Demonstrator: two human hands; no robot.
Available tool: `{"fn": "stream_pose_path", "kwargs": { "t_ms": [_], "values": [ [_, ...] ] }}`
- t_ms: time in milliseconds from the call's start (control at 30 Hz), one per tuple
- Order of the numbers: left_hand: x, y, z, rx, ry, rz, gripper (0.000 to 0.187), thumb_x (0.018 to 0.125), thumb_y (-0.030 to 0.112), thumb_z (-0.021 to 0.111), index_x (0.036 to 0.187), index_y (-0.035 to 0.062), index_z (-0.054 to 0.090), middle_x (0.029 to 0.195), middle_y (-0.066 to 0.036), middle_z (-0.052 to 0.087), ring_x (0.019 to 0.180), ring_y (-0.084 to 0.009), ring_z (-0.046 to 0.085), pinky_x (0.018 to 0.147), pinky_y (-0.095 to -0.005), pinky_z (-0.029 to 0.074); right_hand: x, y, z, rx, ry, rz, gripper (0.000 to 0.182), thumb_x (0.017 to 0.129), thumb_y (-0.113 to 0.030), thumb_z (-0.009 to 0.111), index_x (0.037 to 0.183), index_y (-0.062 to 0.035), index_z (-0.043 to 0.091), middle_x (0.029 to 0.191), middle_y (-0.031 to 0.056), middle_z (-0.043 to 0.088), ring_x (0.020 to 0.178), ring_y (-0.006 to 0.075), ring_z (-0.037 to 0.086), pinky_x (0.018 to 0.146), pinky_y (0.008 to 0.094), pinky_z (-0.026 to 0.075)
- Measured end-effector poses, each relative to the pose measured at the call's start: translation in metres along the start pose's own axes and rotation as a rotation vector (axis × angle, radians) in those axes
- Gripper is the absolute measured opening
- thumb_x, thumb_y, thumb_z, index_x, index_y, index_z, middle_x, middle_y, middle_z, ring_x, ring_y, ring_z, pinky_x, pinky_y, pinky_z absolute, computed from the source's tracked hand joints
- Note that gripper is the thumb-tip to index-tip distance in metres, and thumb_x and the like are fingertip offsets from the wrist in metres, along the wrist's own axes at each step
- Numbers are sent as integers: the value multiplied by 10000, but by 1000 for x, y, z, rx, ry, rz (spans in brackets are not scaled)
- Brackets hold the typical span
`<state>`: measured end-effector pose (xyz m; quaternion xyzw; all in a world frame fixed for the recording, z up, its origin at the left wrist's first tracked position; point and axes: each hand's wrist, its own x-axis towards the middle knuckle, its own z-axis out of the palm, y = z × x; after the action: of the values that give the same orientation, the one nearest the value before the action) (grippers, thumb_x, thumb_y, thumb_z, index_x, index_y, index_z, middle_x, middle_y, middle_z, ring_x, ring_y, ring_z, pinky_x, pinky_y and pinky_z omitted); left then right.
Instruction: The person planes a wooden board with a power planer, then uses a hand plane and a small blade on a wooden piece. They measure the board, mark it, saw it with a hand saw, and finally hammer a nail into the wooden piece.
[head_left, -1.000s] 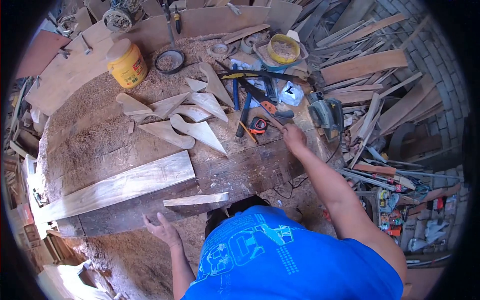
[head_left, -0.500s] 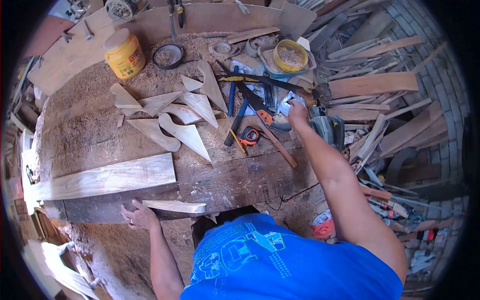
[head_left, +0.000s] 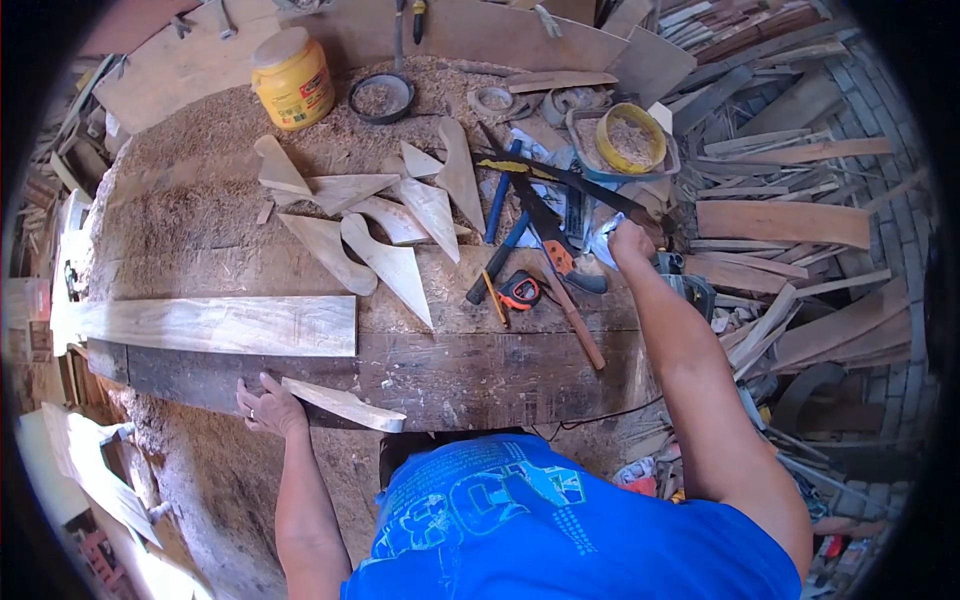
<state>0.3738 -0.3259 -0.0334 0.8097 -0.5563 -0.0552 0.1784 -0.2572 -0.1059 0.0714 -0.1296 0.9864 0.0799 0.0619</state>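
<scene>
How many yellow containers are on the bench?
2: a jar at the back left, and a round tub in the tray at the back right, beyond the right hand. Others could be hidden.

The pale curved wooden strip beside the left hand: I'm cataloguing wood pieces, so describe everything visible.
The pale, slim, curved wooden strip looks like bare wood, narrow at its left end, blunt at its right. It lies slanted at the near edge of the dark brown wooden workbench. Its left end is beside the left hand; contact is unclear.
</scene>
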Motion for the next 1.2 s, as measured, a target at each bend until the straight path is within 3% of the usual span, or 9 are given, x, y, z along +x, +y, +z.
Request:
{"fn": "stream_pose_path", "kwargs": {
  "t_ms": [200, 500, 767, 833, 1000, 1067, 1100, 1167, 1200],
  "values": [
    [0, 0, 1, 23, -10, 9, 627, 969, 490, 486, 1443, 85, 423, 1477, -96, 435, 1428, -226, 319, 1137, -548, 192, -5, -12, -14, -82, -56, -8, 289, 933, -190, 556, 1148, -79, 713, 1240, 166, 670, 1166, 340, 641, 945, 451, 527],
    [0, 0, 2, -56, 10, -4, 610, 961, 461, 518, 1431, 86, 420, 1457, -125, 443, 1421, -221, 328, 1141, -534, 174, 3, -23, -22, -33, -134, 79, 370, 926, -191, 570, 1256, -49, 658, 1344, 181, 607, 1264, 351, 573, 1017, 447, 477],
    [1, -1, 3, -50, 25, -8, 617, 950, 470, 532, 1439, 110, 424, 1456, -126, 449, 1406, -232, 355, 1145, -526, 172, 21, -16, -21, -10, -246, 15, 397, 897, -178, 584, 1245, 4, 646, 1328, 211, 608, 1269, 361, 564, 1025, 438, 466],
    [0, 1, 3, -57, 32, -14, 617, 949, 470, 534, 1440, 113, 423, 1456, -126, 449, 1404, -234, 358, 1146, -525, 173, -24, -42, -69, -61, -281, -4, 400, 890, -178, 590, 1242, 4, 644, 1327, 205, 609, 1268, 352, 566, 1030, 427, 465],
    [0, 4, -1, -45, 40, -15, 611, 946, 468, 540, 1438, 123, 431, 1452, -115, 461, 1392, -238, 380, 1142, -519, 192, 42, -21, -12, -166, -318, -18, 383, 888, -194, 600, 1227, -28, 665, 1352, 172, 601, 1270, 340, 567, 1023, 430, 470],
    [1, 0, 4, -10, 37, 3, 610, 948, 471, 538, 1440, 126, 432, 1452, -116, 464, 1392, -239, 383, 1138, -518, 198, 84, 0, 18, -1205, -548, -841, 333, 852, -180, 585, 1095, 12, 707, 1221, 212, 668, 1133, 381, 646, 931, 436, 514],
    [1, -2, 7, 25, 42, 12, 609, 950, 474, 536, 1441, 130, 433, 1452, -117, 466, 1391, -240, 385, 1135, -517, 204, 74, 4, 8, -1200, -563, -821, 333, 852, -180, 585, 1095, 12, 707, 1221, 212, 668, 1133, 381, 646, 931, 436, 514],
    [2, -6, 9, 29, 29, 31, 611, 951, 479, 535, 1444, 132, 432, 1451, -117, 468, 1391, -241, 385, 1134, -514, 206, 35, -10, -21, -291, -444, -143, 408, 913, -261, 553, 1259, -64, 642, 1292, 181, 637, 1228, 343, 597, 1012, 446, 475],
    [3, -6, 9, 37, 35, 26, 614, 951, 484, 534, 1446, 135, 431, 1451, -117, 471, 1391, -242, 384, 1133, -512, 208, 26, -7, -17, -287, -445, -123, 408, 913, -261, 553, 1259, -64, 642, 1292, 181, 637, 1228, 343, 597, 1012, 446, 475]
  ]
}}
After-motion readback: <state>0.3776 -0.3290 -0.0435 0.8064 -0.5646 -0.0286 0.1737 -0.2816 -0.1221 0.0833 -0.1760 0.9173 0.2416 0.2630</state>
